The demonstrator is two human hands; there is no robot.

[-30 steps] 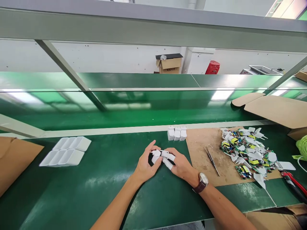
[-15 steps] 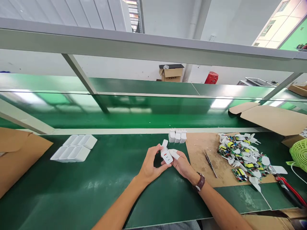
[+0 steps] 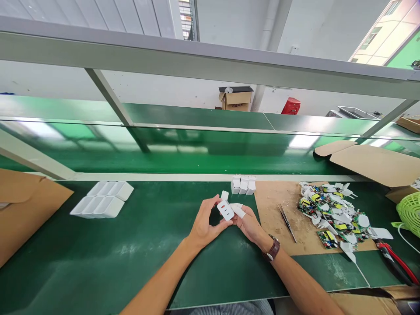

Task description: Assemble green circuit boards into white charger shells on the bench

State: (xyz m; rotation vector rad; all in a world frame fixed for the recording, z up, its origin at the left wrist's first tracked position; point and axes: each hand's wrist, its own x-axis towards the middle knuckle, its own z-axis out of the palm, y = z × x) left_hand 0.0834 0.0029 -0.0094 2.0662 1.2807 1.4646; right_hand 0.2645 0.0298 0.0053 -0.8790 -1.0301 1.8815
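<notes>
Between both hands, above the green bench, is a white USB charger [image 3: 226,210], its port face with a red slot and darker slots turned up toward me. A small white piece [image 3: 225,195] sticks up behind it; whether the two are joined I cannot tell. My left hand [image 3: 206,221] grips the charger's left side and lower edge with thumb and fingers. My right hand [image 3: 246,222], wearing white finger cots and a brown watch at the wrist, closes on its right side. The fingertips behind the charger are hidden.
White housings [image 3: 243,185] stand just beyond my hands. Open white shells [image 3: 101,200] sit at left. Tweezers [image 3: 286,223] lie on a cardboard sheet [image 3: 272,236], beside a heap of circuit boards [image 3: 334,214]. Red-handled pliers [image 3: 397,261] and a green basket [image 3: 408,211] are far right.
The charger has tipped slightly, so its port face shows more squarely and its side less. Both hands keep their hold. The camera view has shifted a little.
</notes>
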